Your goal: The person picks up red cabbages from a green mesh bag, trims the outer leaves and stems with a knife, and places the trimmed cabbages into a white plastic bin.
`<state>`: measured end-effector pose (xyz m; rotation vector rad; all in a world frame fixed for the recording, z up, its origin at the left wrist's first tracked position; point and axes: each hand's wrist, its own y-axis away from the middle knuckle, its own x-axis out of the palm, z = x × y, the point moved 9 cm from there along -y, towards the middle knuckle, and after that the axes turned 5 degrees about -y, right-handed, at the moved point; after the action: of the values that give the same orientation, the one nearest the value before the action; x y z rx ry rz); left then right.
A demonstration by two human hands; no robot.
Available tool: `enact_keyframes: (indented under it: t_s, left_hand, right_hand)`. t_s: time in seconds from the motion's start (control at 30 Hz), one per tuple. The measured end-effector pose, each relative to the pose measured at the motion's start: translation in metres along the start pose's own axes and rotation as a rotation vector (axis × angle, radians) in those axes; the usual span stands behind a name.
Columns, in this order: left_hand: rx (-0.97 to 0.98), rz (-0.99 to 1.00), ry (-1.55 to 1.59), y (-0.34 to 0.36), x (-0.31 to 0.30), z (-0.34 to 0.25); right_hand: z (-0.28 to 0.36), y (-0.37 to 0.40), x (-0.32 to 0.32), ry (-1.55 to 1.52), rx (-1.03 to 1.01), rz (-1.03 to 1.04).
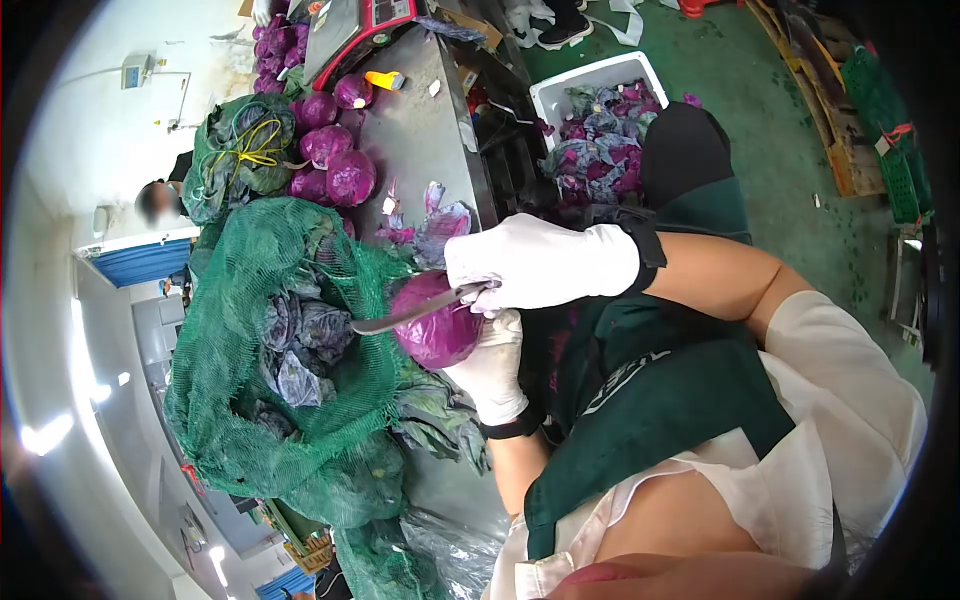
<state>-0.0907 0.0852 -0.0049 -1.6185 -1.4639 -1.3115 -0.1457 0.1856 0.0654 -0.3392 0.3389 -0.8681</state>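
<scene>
My left hand (491, 372), in a white glove, is wrapped round a peeled red cabbage (434, 337) from below and the side. My right hand (545, 262), also white-gloved, is closed on a knife (405, 316). The blade crosses the top of the cabbage, its tip pointing toward the green mesh sack (225, 310). Dull outer cabbage leaves (298, 335) show inside the open mouth of that sack. Loose trimmed leaves (443, 232) lie on the metal table (420, 130) beside my right hand.
Several peeled red cabbages (350, 178) stand on the table near a tied mesh sack (240, 155), a yellow-handled tool (384, 80) and a red-edged scale (355, 35). A white bin (648, 68) holds leaf scraps on the floor. Wooden pallets (800, 80) lie beyond. Another person (168, 203) is in the background.
</scene>
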Motion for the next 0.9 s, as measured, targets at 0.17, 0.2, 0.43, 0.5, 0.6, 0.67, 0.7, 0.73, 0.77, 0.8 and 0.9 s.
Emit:
enact_keyframes:
  t_s: [0.17, 0.2, 0.43, 0.5, 0.6, 0.67, 0.7, 0.73, 0.77, 0.8, 0.9]
  left_hand:
    - [0.033, -0.035, 0.058, -0.001, -0.004, -0.007]
    - [0.006, 0.043, 0.109, 0.0, -0.003, -0.011]
    - [0.087, -0.212, 0.046, -0.005, -0.027, -0.02]
    - [0.15, -0.148, 0.111, -0.012, 0.007, -0.011]
    - [0.128, 0.009, 0.116, -0.009, 0.02, -0.008]
    - [0.105, -0.001, 0.192, -0.009, 0.025, -0.007]
    - [0.164, -0.052, 0.045, -0.003, 0.02, -0.014]
    - [0.22, -0.105, -0.102, 0.003, 0.016, -0.02]
    - [0.221, -0.108, -0.101, 0.003, 0.014, -0.018]
    - [0.329, -0.195, -0.262, 0.005, 0.009, -0.025]
    - [0.552, -0.371, -0.582, 0.015, 0.0, -0.047]
  right_hand:
    - [0.008, 0.029, -0.004, -0.141, -0.037, -0.011]
    - [0.01, 0.035, -0.007, -0.195, -0.022, 0.007]
    - [0.005, 0.023, -0.044, 0.2, 0.048, -0.134]
    - [0.014, 0.008, -0.026, 0.113, -0.032, -0.143]
    - [0.012, -0.002, -0.013, 0.091, -0.038, -0.123]
    - [0.01, -0.005, -0.006, 0.018, -0.018, -0.088]
    - [0.009, -0.005, -0.003, 0.058, -0.009, -0.083]
    - [0.009, -0.003, 0.0, 0.097, 0.002, -0.078]
    - [0.015, 0.0, 0.004, 0.095, -0.047, -0.06]
    - [0.023, 0.004, 0.006, 0.098, -0.099, -0.042]
    - [0.023, 0.02, 0.017, -0.094, -0.037, 0.252]
